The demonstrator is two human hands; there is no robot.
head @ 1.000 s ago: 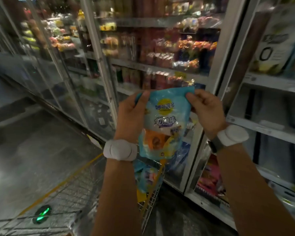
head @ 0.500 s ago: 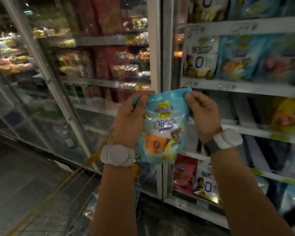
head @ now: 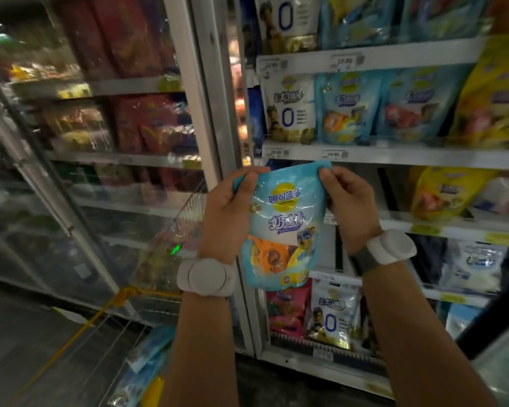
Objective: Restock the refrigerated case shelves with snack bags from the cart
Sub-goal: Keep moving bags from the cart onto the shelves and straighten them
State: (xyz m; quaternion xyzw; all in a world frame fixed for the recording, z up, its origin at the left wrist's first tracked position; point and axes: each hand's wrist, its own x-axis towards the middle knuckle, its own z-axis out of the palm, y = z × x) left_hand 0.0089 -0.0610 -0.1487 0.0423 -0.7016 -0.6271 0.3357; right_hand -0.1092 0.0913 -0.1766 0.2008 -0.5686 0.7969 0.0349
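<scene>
Blue snack bag (head: 282, 227) held upright, long axis vertical, its top corners pinched by the left hand (head: 227, 212) and right hand (head: 350, 207), directly below the matching blue bags (head: 347, 113) on the case shelf (head: 394, 155), right hand nearer.

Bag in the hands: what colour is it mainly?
Light blue bag, with a yellow logo; head view.

Bag (head: 282, 227) up between both hands: left hand (head: 228, 218) at its top left corner, right hand (head: 350, 201) at its top right. Behind, open case shelves (head: 394, 155) stacked with bags. Left of those, glass door (head: 115, 142). Low left, cart (head: 147, 327) with more bags in it.
</scene>
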